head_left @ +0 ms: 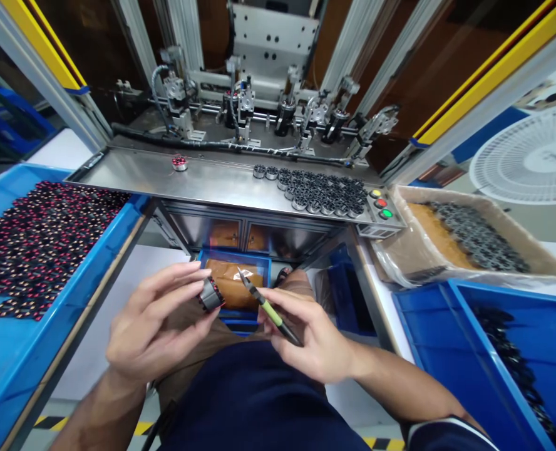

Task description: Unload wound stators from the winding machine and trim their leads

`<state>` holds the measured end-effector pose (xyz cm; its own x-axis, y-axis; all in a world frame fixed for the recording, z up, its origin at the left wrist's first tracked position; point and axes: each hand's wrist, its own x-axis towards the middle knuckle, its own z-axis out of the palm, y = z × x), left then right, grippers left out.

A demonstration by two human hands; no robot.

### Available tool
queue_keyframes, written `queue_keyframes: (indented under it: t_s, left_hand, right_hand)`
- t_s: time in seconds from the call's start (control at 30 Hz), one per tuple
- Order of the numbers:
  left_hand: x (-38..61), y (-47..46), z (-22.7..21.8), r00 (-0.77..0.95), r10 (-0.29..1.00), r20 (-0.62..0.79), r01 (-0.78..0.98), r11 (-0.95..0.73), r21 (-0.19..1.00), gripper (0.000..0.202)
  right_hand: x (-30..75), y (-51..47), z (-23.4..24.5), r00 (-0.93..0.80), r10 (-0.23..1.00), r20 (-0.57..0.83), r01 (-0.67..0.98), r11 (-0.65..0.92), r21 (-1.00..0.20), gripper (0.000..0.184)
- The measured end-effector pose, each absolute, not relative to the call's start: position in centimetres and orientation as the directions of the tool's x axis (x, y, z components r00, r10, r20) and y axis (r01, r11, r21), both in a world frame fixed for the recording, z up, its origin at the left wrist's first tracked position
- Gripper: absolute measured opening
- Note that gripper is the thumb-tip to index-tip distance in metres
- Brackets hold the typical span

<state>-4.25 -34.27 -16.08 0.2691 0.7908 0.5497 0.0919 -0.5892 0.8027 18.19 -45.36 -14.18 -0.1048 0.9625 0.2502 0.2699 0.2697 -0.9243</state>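
Observation:
Between the fingertips and thumb of my left hand (163,319) is a small motor stator (210,294), a dark ring with red showing at its rim. My right hand (313,332) grips a pair of tweezers (273,313) with a green and black body. Their pointed tip aims up and left, a short way right of the stator and apart from it. Both hands are above my lap, in front of the metal bench. On the bench's steel top (221,181) sits one stator with red windings (180,163), left of a group of grey and black stators (325,188).
A blue tray (5,351) at left holds many red-and-black stators. At right are a lined carton (400,250) of grey parts, a blue bin (428,319) with black parts and a white fan (541,156). Machine fixtures (285,113) line the back, near coloured buttons (380,203).

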Motion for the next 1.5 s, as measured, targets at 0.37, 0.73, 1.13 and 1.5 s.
queue_keyframes:
  t_s: [0.37,0.73,1.13,1.5]
  left_hand:
    - [-4.2,-34.0,-14.6,0.489,0.416,0.767,0.31,-0.905,0.293,0.061]
    - [-5.0,-34.6,-15.3,0.404,0.541,0.738,0.193,-0.839,0.509,0.081]
    - [-5.0,-34.8,-14.7,0.452,0.605,0.655,0.199,-0.785,0.587,0.068]
    - [-4.8,-34.9,-13.8,0.45,0.581,0.678,0.237,-0.81,0.536,0.064]
  right_hand:
    - [18.3,-46.7,-12.5,-0.335,0.939,0.077,-0.064,0.058,-0.996,0.078]
    - [17.9,-46.1,-12.4,-0.347,0.937,0.038,-0.05,0.022,-0.999,0.077]
    - [17.4,-45.8,-12.5,-0.313,0.949,0.037,-0.086,0.011,-0.996,0.074]
    - [17.3,-45.6,-12.4,-0.318,0.947,-0.034,-0.099,-0.069,-0.993,0.074]
